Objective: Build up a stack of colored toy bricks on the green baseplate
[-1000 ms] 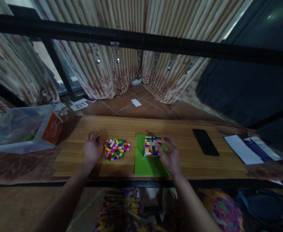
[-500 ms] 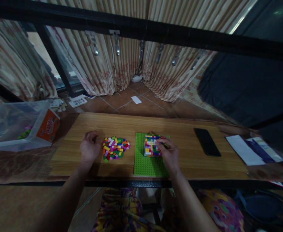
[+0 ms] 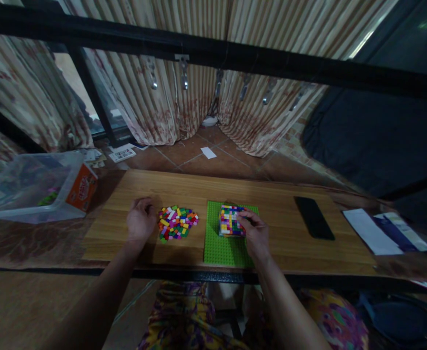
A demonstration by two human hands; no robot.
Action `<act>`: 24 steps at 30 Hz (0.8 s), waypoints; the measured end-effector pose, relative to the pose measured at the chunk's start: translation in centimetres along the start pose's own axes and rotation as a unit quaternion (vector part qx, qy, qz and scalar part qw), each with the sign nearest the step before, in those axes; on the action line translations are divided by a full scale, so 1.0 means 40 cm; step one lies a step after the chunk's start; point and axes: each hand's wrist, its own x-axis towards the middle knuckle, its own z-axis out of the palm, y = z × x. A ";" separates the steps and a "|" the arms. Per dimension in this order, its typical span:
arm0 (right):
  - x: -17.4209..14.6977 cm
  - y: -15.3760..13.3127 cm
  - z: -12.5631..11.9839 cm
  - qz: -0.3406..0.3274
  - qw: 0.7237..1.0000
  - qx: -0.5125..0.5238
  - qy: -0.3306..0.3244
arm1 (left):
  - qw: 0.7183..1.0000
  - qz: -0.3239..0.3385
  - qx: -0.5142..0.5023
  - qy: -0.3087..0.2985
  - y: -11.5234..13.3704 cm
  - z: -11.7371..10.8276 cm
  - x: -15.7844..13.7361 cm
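A block built of small multicoloured toy bricks (image 3: 230, 221) stands on a green studded baseplate (image 3: 216, 250). My right hand (image 3: 257, 236) is at the block's right side, thumb and fingers pinched together over its top. Whatever may be between those fingertips is too small to make out. Left of the baseplate, a loose pile of coloured toy bricks (image 3: 178, 223) lies on the wooden board (image 3: 184, 187). Beside the pile's left edge rests my left hand (image 3: 141, 221), its fingers curled in; their tips are partly hidden, so I cannot see whether they hold anything.
A black phone (image 3: 314, 217) lies on the board's right part, with white paper (image 3: 371, 231) beyond it. At the left stands a clear plastic box (image 3: 53, 194) with an orange label. A dark metal bar (image 3: 213, 48) with hanging clips crosses above the table.
The whole view has shifted slightly, moving the scene a little to the right. My right hand stays at the brick block, its fingers slightly shifted. My left hand remains beside the pile.
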 end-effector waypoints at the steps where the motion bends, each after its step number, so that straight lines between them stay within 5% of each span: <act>1: -0.001 -0.001 0.000 -0.002 1.000 0.000 -0.001 | 1.000 0.002 -0.001 -0.001 0.001 0.000 0.000; 7: -0.011 -0.027 -0.014 -0.013 1.000 -0.006 -0.014 | 1.000 0.006 -0.003 0.001 0.004 0.002 -0.004; 12: -0.055 -0.101 0.004 -0.134 0.986 -0.098 0.021 | 1.000 0.008 0.003 -0.002 0.002 0.011 -0.008; 19: -0.175 -0.137 0.144 -0.186 0.941 -0.182 -0.217 | 1.000 0.022 0.010 -0.011 0.000 0.013 -0.015; 24: -0.173 -0.098 0.205 -0.210 0.909 -0.271 -0.238 | 0.998 0.056 0.001 -0.042 0.006 0.009 -0.017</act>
